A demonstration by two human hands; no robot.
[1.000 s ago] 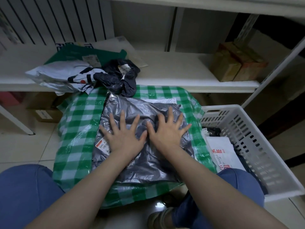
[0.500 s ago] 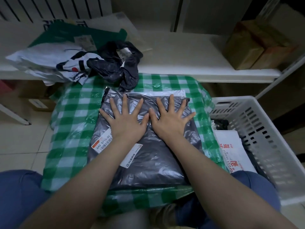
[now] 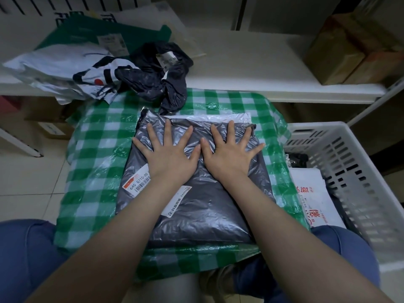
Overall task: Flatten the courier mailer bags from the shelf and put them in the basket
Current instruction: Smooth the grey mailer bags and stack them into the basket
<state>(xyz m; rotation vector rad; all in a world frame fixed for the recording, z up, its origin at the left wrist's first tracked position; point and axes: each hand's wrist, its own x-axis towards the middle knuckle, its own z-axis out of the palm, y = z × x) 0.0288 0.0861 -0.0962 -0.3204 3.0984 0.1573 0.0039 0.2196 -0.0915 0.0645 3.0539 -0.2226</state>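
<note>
A grey courier mailer bag (image 3: 203,211) lies flat on the green-and-white checked cloth (image 3: 96,171) in front of me. My left hand (image 3: 168,154) and my right hand (image 3: 229,154) press palm-down on its upper half, side by side, fingers spread, thumbs almost touching. On the shelf (image 3: 251,68) behind lie a crumpled black mailer (image 3: 159,77), a white printed mailer (image 3: 61,66) and a green mailer (image 3: 91,33). The white slotted basket (image 3: 349,182) stands at my right and holds a white mailer with red print (image 3: 312,193) and something black.
Brown cardboard boxes (image 3: 349,47) sit at the right end of the shelf. More cartons (image 3: 48,125) stand under the shelf at left. My blue-jeaned knees (image 3: 26,248) flank the cloth-covered surface. Pale floor tiles (image 3: 28,182) show at left.
Both hands have slid away from me up the grey mailer toward its top edge, fingers spreading wider. The bag lies smoother now. The camera has tipped further down.
</note>
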